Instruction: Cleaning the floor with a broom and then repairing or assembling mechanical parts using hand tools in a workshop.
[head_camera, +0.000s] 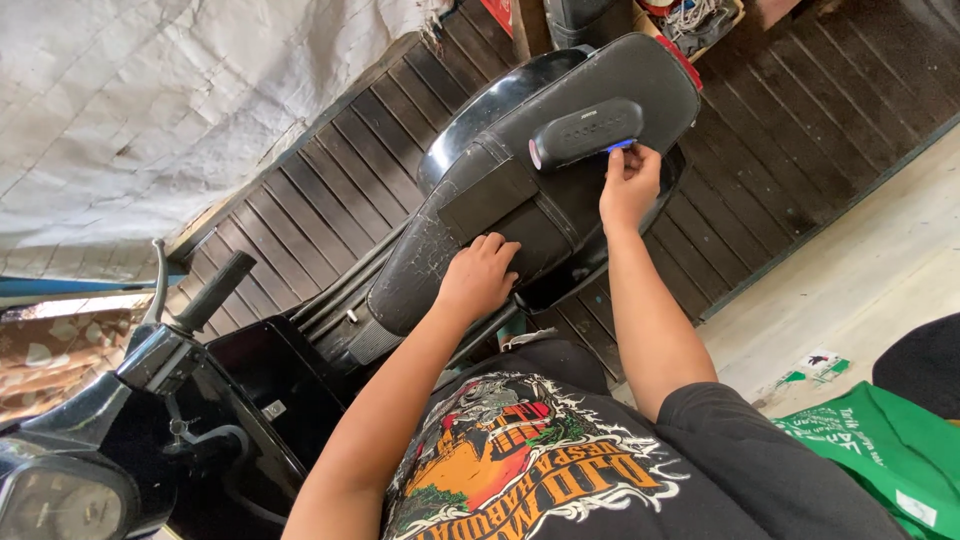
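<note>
A black scooter stands before me with a long, worn black seat (470, 220). My left hand (480, 275) rests flat on the near part of the seat, fingers bent, holding nothing. A dark oblong portable speaker (587, 133) lies across the rear of the seat. My right hand (628, 183) reaches up to the speaker's lower edge and pinches a small blue part (620, 146) there between its fingertips.
The scooter's handlebar grip (215, 290) and headlight housing (60, 480) sit at lower left. A dark slatted wooden wall (340, 170) runs behind, with a pale tarp (140, 100) at upper left. A green bag (880, 450) lies on the concrete floor at lower right.
</note>
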